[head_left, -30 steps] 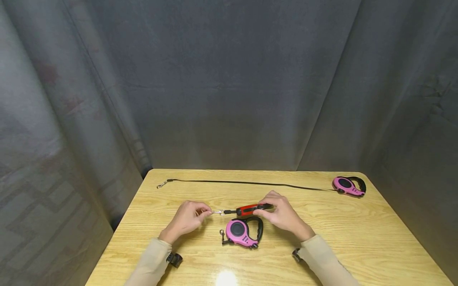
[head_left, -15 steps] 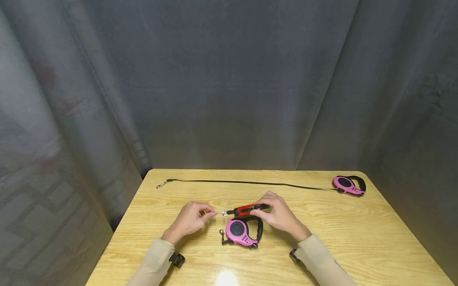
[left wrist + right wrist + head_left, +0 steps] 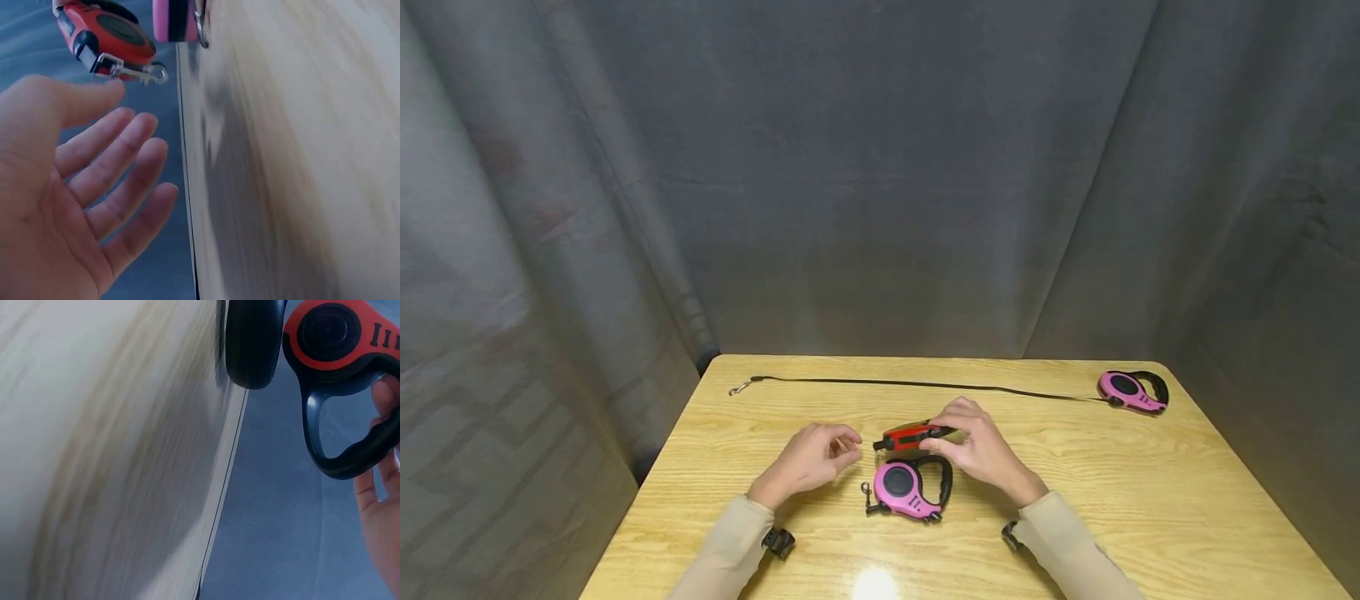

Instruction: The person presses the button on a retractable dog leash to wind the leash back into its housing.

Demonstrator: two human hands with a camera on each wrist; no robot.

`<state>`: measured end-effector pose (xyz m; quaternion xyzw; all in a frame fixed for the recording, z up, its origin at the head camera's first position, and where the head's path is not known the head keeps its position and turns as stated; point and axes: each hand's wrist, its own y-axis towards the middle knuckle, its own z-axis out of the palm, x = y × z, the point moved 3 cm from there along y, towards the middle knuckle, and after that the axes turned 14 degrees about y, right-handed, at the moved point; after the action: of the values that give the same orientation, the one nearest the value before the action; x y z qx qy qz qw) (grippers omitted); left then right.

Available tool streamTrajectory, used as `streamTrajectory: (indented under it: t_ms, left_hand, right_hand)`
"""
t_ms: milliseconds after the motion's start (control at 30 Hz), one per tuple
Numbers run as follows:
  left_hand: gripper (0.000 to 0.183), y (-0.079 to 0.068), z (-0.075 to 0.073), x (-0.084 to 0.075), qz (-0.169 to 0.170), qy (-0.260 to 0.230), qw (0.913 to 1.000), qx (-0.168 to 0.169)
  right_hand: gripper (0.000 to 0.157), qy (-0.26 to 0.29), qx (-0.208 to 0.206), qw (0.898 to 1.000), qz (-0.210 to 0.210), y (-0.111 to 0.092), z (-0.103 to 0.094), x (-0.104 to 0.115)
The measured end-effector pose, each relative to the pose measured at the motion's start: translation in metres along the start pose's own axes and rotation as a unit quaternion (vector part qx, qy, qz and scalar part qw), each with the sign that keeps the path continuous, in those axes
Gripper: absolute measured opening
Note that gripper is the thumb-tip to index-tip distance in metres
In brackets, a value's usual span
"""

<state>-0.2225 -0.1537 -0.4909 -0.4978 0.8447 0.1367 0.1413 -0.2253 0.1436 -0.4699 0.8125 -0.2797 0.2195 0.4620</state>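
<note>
My right hand (image 3: 981, 450) grips a red and black retractable dog leash (image 3: 904, 437) by its black handle (image 3: 350, 464), above the table. At the leash's nose dangles a metal snap hook (image 3: 134, 72), its cord drawn in. Left of it, my left hand (image 3: 812, 458) holds nothing; its fingers (image 3: 128, 200) are loosely bent and apart from the hook. Just below the red leash, a pink retractable leash (image 3: 898, 481) lies on the table with a small clip (image 3: 866, 490) at its left.
Another pink retractable leash (image 3: 1126, 390) lies at the table's back right corner. Its black cord (image 3: 917, 383) runs along the back to a metal clip (image 3: 740, 387) at the left. Grey curtains (image 3: 880, 183) surround the wooden table (image 3: 1150, 500).
My left hand has let go of the snap hook, which now hangs down at the red leash's nose. Both hands have shifted slightly inward.
</note>
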Motion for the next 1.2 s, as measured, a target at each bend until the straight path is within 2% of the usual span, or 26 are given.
streamTrajectory:
  t_ms: [167, 367, 567, 733, 833, 933, 1033, 1200]
  left_hand:
    - [0.052, 0.007, 0.003, -0.007, -0.009, -0.053, 0.9985, 0.0]
    - [0.056, 0.02, 0.01, -0.011, -0.018, -0.141, 0.9895, 0.022]
    - [0.059, 0.026, 0.014, -0.01, -0.035, -0.184, 0.9817, 0.034]
    - [0.055, 0.025, 0.019, -0.006, -0.044, -0.211, 0.9754, 0.048]
    - [0.056, 0.024, 0.021, -0.004, -0.048, -0.217, 0.9737, 0.05]
    - [0.059, 0.023, 0.021, -0.003, -0.057, -0.217, 0.9738, 0.034]
    - [0.062, 0.024, 0.02, -0.002, -0.068, -0.205, 0.9763, 0.012]
    - [0.065, 0.027, 0.02, -0.002, -0.071, -0.143, 0.9872, -0.011]
  right_hand:
    - [0.025, 0.003, 0.005, 1.0, -0.015, 0.003, 0.005, 0.001]
    - [0.026, 0.001, 0.015, 0.999, -0.048, 0.007, 0.01, 0.004]
    - [0.025, 0.001, 0.028, 0.999, -0.016, 0.01, 0.013, 0.009]
    - [0.028, -0.007, 0.029, 0.998, 0.053, 0.01, 0.014, 0.01]
    - [0.042, -0.013, 0.028, 0.992, 0.118, 0.009, 0.014, 0.008]
    - [0.064, -0.016, 0.027, 0.982, 0.187, 0.01, 0.014, 0.004]
    - [0.085, -0.016, 0.036, 0.967, 0.253, 0.011, 0.015, 0.001]
    - [0.104, 0.008, 0.064, 0.945, 0.32, 0.011, 0.019, -0.007]
